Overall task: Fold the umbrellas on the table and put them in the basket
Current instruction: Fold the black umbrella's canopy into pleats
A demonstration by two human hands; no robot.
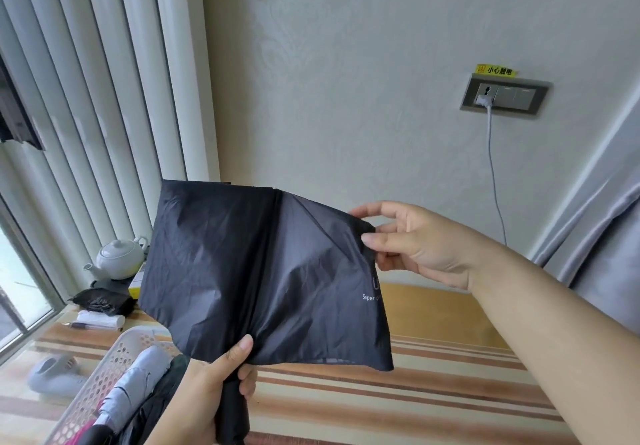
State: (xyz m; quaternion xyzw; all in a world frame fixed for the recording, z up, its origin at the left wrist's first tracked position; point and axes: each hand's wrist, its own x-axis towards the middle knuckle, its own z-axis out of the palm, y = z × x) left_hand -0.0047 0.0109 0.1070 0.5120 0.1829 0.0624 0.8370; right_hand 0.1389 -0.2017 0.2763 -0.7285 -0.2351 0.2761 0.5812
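While the left hand (221, 372) grips the black umbrella (263, 271) at 6 o'clock, the right hand (408, 240) pinches its canopy edge at 3 o'clock; folding continues, and next the flaps probably need wrapping before the basket (100, 372) at 8 o'clock.

I am in a lived-in room, a home or guest room by the look of it. At ten o'clock pale curtains (104, 91) hang beside a window (17, 288). At nine o'clock a white teapot (119, 258) sits on my striped table (433, 385). At two o'clock a wall socket (505, 95) on patterned wallpaper (346, 81) carries a yellow warning label (496, 70).
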